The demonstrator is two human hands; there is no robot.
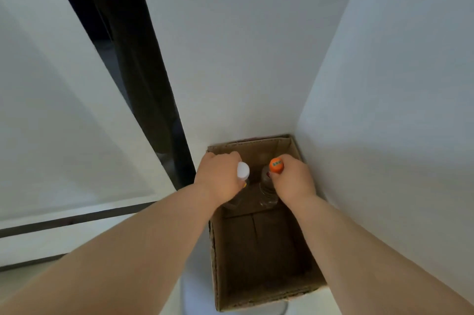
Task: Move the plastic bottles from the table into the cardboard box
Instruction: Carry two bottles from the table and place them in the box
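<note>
My left hand [220, 176] and right hand [295, 181] clamp two bottles' necks at the cardboard box's [218, 263] far end; released tilted, either could topple.

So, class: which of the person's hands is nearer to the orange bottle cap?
Right. The right hand grips the bottle just below the orange cap, touching it; the left hand holds the white-capped bottle beside it.

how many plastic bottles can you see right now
2. A clear plastic bottle with a white cap in the left hand, and one with an orange cap in the right hand, both over the brown cardboard box.
</note>
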